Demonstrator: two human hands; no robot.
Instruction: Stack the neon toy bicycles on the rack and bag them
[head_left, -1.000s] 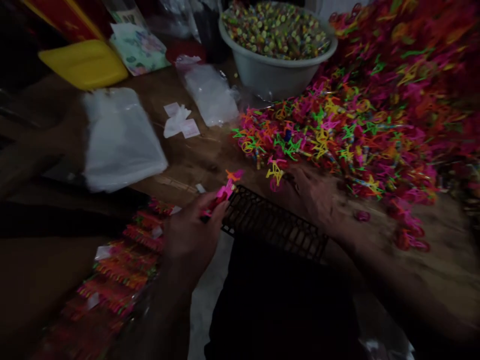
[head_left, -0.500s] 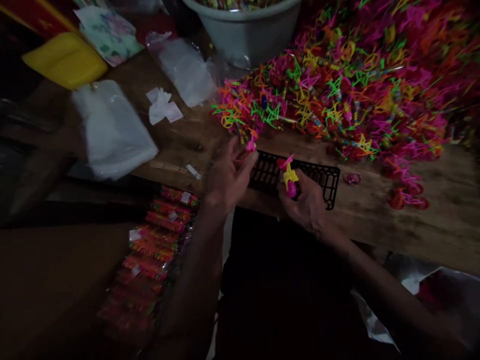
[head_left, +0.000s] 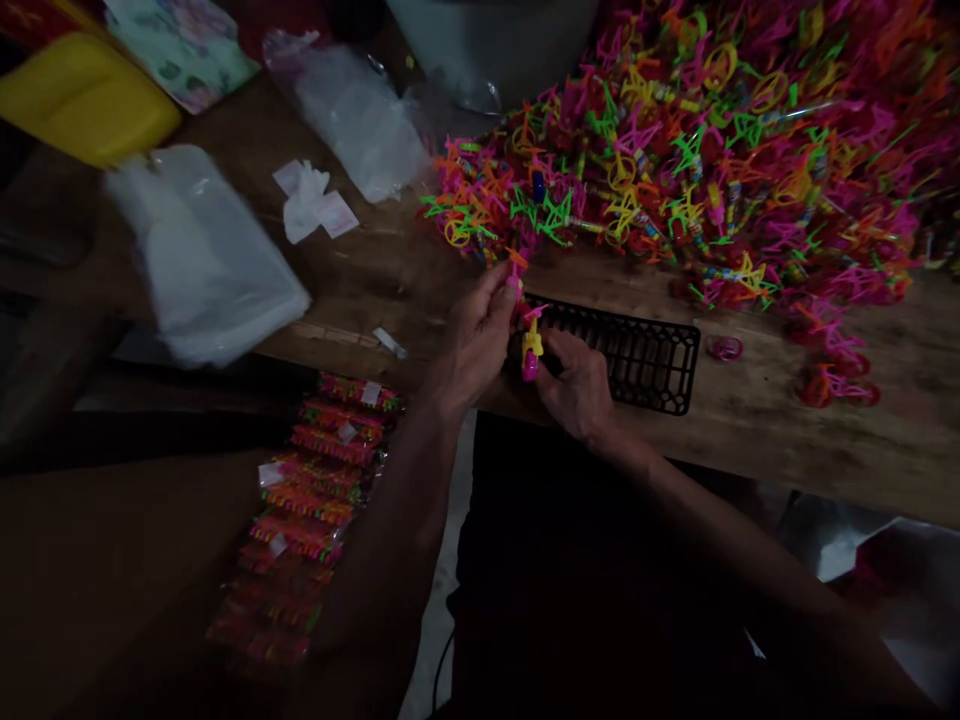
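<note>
My left hand (head_left: 478,340) is closed on a small pink and orange plastic toy (head_left: 515,270), pinched at the fingertips. Just beside it, my right hand (head_left: 581,385) grips a small yellow and pink plastic toy (head_left: 532,348). The two toys are close together; whether they touch I cannot make out in the dim light. Under and beside my hands lies a black plastic rack (head_left: 656,362) with slots, its left end partly hidden. Beyond my fingers, a big heap of bright plastic toys (head_left: 675,190) in pink, green, yellow and orange spreads over the wooden table (head_left: 360,305).
A grey tub (head_left: 495,50) stands at the back. Clear plastic bags (head_left: 217,260), crumpled paper (head_left: 307,205) and a yellow container (head_left: 90,100) lie to the left. Packed rows of toys (head_left: 330,450) sit below the table's edge. A few loose toys (head_left: 832,385) lie at right.
My right hand has moved left with the yellow and pink toy, up close to my left hand. More of the black rack's right part now shows. The view has shifted slightly.
</note>
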